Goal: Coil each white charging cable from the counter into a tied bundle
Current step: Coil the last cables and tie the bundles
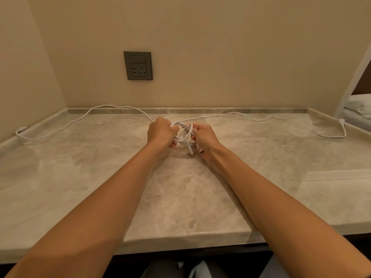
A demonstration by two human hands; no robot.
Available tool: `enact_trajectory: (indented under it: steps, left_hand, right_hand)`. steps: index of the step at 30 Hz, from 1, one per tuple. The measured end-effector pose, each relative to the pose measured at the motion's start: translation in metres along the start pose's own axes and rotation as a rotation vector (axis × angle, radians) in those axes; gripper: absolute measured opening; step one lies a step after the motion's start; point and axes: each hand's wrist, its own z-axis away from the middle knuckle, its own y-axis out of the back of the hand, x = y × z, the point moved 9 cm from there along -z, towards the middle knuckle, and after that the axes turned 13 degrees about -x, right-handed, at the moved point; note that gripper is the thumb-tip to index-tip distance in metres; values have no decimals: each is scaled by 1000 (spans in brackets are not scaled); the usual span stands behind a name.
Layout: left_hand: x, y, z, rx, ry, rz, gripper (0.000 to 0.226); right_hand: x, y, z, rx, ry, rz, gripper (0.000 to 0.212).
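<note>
A coiled white cable bundle [185,135] hangs between my two hands over the middle of the marble counter [180,187]. My left hand [161,133] grips its left side with curled fingers. My right hand [204,135] grips its right side. Two plug ends [195,151] dangle just below the bundle. A second white cable [66,125] lies loose from the left counter edge toward my left hand. A third white cable [281,118] runs from behind my hands to the right edge, ending in a loop and plug [342,122].
A grey wall socket [138,65] sits on the beige back wall above the counter. Walls close the left side and the back. At far right, white bedding [359,109] shows past the counter's end. The counter's front edge runs below my forearms.
</note>
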Motion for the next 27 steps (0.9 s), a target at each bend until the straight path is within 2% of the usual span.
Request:
enact_trajectory:
  steps: [4, 8, 11, 14, 18, 27]
  left_hand:
    - [9, -2, -5, 21, -36, 23, 20]
    - [14, -4, -8, 40, -49, 98, 19]
    - [11, -8, -10, 36, -57, 162, 24]
    - [3, -16, -14, -19, 3, 235, 20]
    - [-2, -28, -9, -116, 97, 233, 17]
    - [-8, -25, -2, -49, 67, 236, 21]
  right_hand:
    - [-3, 4, -6, 9, 43, 9, 33]
    - [-7, 7, -8, 12, 88, -69, 39]
    - [-2, 9, -9, 23, 83, -149, 33]
    - [4, 18, -11, 103, 73, -215, 27]
    - [8, 24, -11, 154, 72, -223, 30]
    - [13, 11, -8, 40, 25, -268, 26]
